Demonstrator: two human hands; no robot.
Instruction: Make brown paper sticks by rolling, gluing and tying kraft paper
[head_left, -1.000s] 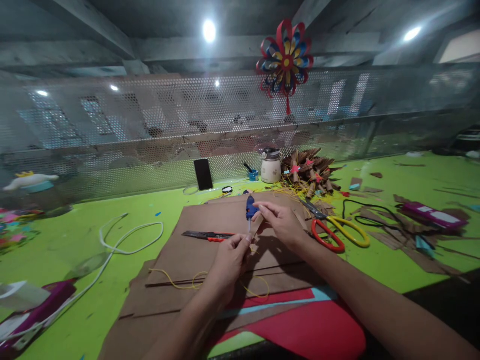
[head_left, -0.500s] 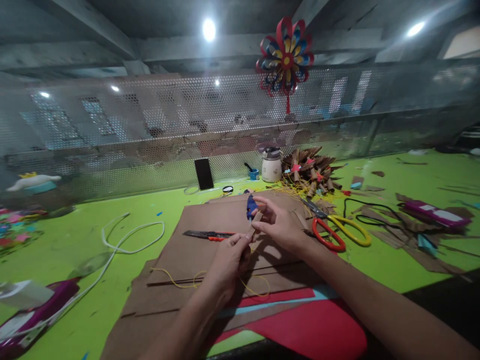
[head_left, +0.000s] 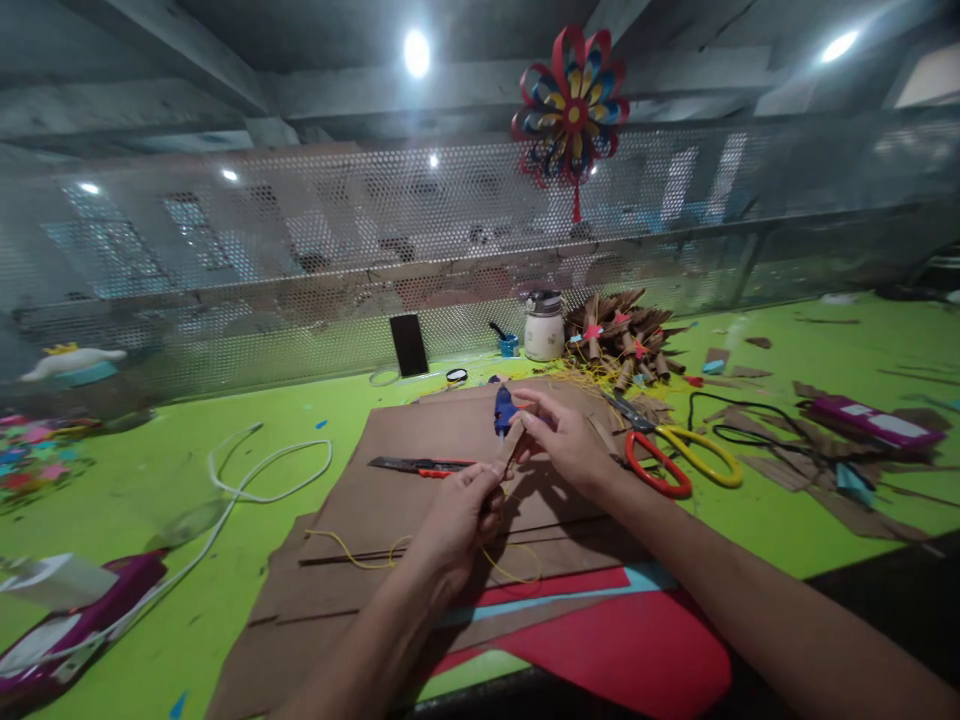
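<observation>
Step in hand, imo: small brown strip point(head_left: 511, 452) being shaped between both hands; it sits off the surface, over the cardboard sheets point(head_left: 420, 500) mid-worktop, tilted, lower end to the left hand, upper end to the right.

To do it well:
- pinch near each end w/ thumb + index only; even tension so it doesn't kink
- turn from the fingertips, not the wrists
- blue glue gun point(head_left: 503, 410) is just behind the right fingertips; can't tell if they touch it; nozzle prob. hot, so stay clear
- yellow string point(head_left: 352, 560) loops near the left wrist; don't snag it
- knife point(head_left: 420, 465) lies just left of the hands; blade state unclear

Pose:
- left hand point(head_left: 459, 510) comes in from bottom centre, forearm low over the cardboard, back of hand up; thumb + index clamped on the strip's lower end, other fingers curled
- right hand point(head_left: 570, 440) reaches in from lower right, forearm passing above the red sheet point(head_left: 622, 650); fingers closed on the strip's upper end
- hands close together; no contact between them afaict

Nearby: scissors point(head_left: 675, 455) just right of the right hand; white cable point(head_left: 259, 470) on the green worktop point(head_left: 135, 470), well left.
</observation>
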